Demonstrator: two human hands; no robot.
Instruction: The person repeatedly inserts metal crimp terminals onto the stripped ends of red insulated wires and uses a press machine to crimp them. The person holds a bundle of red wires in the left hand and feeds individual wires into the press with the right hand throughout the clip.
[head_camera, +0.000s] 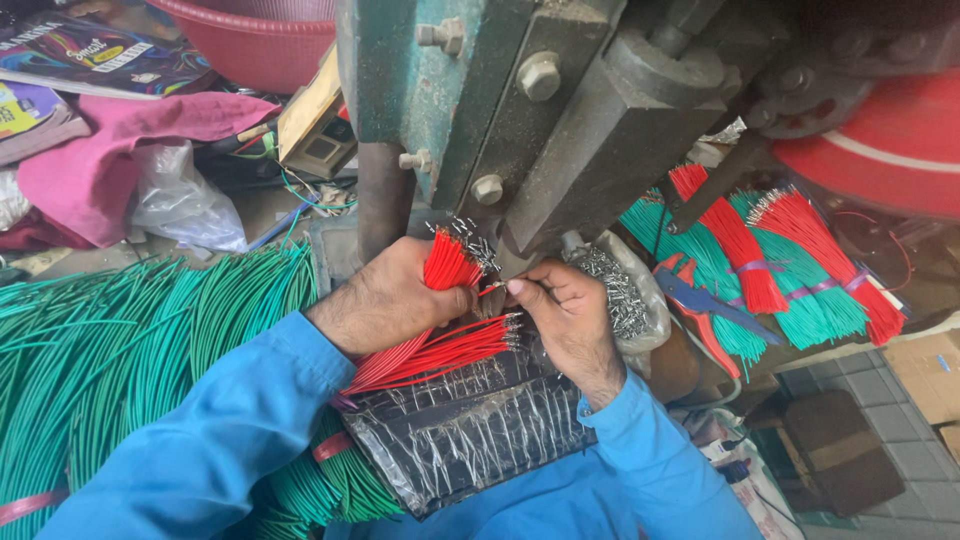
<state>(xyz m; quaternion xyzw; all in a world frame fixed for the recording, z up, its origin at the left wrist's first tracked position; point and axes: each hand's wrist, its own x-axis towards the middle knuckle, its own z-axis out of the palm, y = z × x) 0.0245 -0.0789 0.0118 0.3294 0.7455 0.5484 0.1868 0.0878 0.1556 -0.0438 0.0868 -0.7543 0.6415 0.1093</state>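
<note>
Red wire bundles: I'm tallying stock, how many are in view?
4: one in the left hand, one across the lap, two banded at right. Others may be hidden.

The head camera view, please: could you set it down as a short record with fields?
left hand: grips a bundle of red wires
right hand: pinches a single red wire at the press
finished wires: red, metal-tipped, fanned over a plastic-wrapped pad
machine: grey-green bolted press above the hands
left side: heap of green wires
right side: red and green tied bundles, bag of metal terminals
</note>
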